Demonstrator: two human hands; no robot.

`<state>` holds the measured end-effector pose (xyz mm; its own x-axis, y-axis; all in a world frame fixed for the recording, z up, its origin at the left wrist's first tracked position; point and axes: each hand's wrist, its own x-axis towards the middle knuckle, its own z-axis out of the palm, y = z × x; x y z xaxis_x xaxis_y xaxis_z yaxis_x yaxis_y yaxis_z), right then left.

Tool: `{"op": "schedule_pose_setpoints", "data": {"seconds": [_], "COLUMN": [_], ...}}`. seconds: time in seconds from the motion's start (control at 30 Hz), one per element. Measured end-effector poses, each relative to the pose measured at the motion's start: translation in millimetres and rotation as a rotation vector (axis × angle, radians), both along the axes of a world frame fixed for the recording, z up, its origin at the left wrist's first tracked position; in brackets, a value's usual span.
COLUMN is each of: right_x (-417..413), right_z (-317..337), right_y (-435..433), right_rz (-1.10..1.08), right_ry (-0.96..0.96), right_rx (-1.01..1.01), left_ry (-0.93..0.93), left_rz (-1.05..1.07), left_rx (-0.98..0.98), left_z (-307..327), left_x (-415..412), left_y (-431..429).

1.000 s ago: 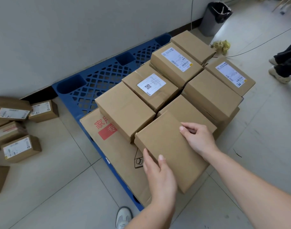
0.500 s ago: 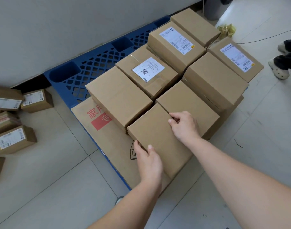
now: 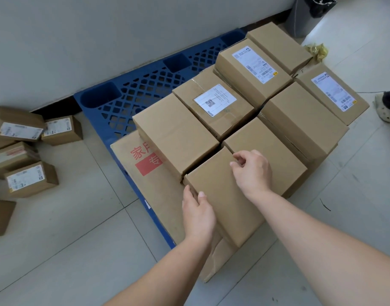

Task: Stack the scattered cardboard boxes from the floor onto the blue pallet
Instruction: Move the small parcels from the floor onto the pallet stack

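A blue pallet (image 3: 145, 85) lies against the wall, and several cardboard boxes sit on it in two rows. Nearest me is a plain box (image 3: 225, 195), tight against its neighbours and resting on a large flat carton with red characters (image 3: 145, 160). My left hand (image 3: 197, 215) grips the plain box's near left edge, thumb on top. On its far right edge my right hand (image 3: 251, 171) rests with curled fingers at the seam with the adjacent box (image 3: 278, 155). Several loose boxes (image 3: 31, 180) lie on the floor to the left.
A dark bin (image 3: 309, 12) stands by the wall at the back right, with a crumpled yellow thing (image 3: 317, 49) beside it. Another person's shoe (image 3: 386, 107) is at the right edge. The pallet's back left grid is bare. Tiled floor (image 3: 79, 250) surrounds me.
The plain box slid farther in, snug against the other boxes. My right hand went from flat on its top to curled at its far edge. My left hand kept its hold.
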<state>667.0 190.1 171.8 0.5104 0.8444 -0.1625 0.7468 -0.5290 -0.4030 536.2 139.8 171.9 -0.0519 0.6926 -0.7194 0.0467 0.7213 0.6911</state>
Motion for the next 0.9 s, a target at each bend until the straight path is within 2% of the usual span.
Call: {"op": "schedule_pose_setpoints", "data": {"seconds": [0.17,0.33,0.67,0.9], "right_x": [-46,-113,-281,-411], "right_z": [16,32,58,66], "right_y": [33,62,97,107], "right_rz": [0.014,0.068,0.258,0.396], "right_ry": [0.100,0.179,0.320,0.343], "right_rx": [0.108,0.176,0.212,0.217], "left_ry": [0.028,0.035,0.085,0.129], "left_rz": [0.068,0.192,0.474,0.623], "left_rx": [0.104,0.129,0.191,0.234], "left_z": [23,30,52,53], "left_x": [-41,-108,-272,-398], "left_y": [34,67,100,101]}}
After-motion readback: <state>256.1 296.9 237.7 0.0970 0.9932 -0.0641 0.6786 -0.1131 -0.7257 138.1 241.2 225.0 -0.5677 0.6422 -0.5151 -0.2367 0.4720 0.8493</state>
